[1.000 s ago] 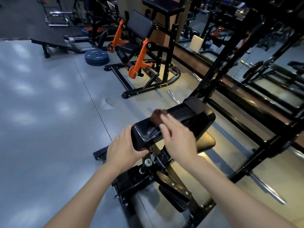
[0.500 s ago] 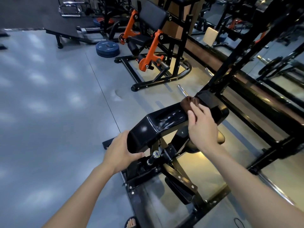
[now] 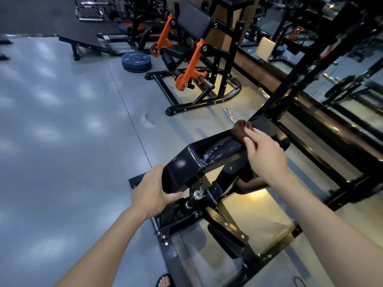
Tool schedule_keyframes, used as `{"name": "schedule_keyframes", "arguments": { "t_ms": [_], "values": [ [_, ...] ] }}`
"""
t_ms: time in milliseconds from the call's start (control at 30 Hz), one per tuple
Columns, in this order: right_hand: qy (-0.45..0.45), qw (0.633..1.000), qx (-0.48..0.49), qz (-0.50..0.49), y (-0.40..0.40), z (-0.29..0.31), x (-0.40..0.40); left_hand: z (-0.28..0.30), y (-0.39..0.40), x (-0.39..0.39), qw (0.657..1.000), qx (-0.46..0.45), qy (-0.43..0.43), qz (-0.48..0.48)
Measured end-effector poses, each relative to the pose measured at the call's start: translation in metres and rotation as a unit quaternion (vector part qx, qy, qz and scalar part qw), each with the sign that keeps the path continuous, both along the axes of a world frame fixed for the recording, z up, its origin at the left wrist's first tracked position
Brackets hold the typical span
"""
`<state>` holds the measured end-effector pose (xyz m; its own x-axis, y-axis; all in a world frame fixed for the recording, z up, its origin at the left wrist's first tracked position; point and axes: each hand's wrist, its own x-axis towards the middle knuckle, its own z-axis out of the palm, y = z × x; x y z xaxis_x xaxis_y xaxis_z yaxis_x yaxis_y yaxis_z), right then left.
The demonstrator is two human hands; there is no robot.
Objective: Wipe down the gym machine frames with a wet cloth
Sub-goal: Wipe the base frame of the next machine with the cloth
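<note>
Your left hand [image 3: 152,188] curls around the pad's near end, thumb underneath; your right hand [image 3: 264,155] presses down, fingers extended, both forearms reaching forward.

Brown cloth [image 3: 241,130] half hidden under right hand [image 3: 262,155], left hand [image 3: 152,190] fingers hidden behind black pad [image 3: 199,160], sandalled foot [image 3: 164,281] cut off at bottom edge
</note>
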<state>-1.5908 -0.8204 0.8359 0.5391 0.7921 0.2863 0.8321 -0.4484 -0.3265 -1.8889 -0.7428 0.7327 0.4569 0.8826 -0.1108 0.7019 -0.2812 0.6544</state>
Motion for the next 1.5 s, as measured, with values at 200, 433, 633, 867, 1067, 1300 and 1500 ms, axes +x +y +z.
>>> {"name": "schedule_keyframes", "arguments": {
  "t_ms": [200, 433, 633, 867, 1067, 1300, 1500],
  "values": [
    [0.014, 0.995, 0.024, 0.099, -0.012, -0.016, -0.093, -0.002, 0.001, 0.000, 1.000, 0.009, -0.002, -0.001],
    [-0.085, 0.979, 0.004, 0.186, -0.022, -0.008, -0.064, -0.001, -0.001, 0.000, 1.000, 0.013, 0.003, 0.000],
    [0.022, 0.999, 0.022, 0.006, -0.003, -0.006, -0.036, -0.001, -0.001, 0.001, 1.000, 0.009, 0.000, -0.003],
    [-0.062, 0.972, 0.037, 0.225, -0.032, -0.017, -0.109, -0.002, 0.000, 0.001, 1.000, 0.021, 0.001, -0.006],
    [-0.061, 0.991, 0.006, 0.116, -0.020, -0.004, -0.020, 0.000, -0.001, 0.001, 1.000, 0.012, 0.006, -0.004],
    [0.017, 0.996, 0.023, 0.080, -0.010, -0.008, -0.094, -0.001, 0.000, 0.002, 1.000, 0.009, 0.002, -0.008],
    [-0.098, 0.958, 0.005, 0.271, -0.026, -0.008, -0.082, -0.003, 0.001, 0.000, 1.000, 0.018, -0.004, -0.011]
  ]
}}
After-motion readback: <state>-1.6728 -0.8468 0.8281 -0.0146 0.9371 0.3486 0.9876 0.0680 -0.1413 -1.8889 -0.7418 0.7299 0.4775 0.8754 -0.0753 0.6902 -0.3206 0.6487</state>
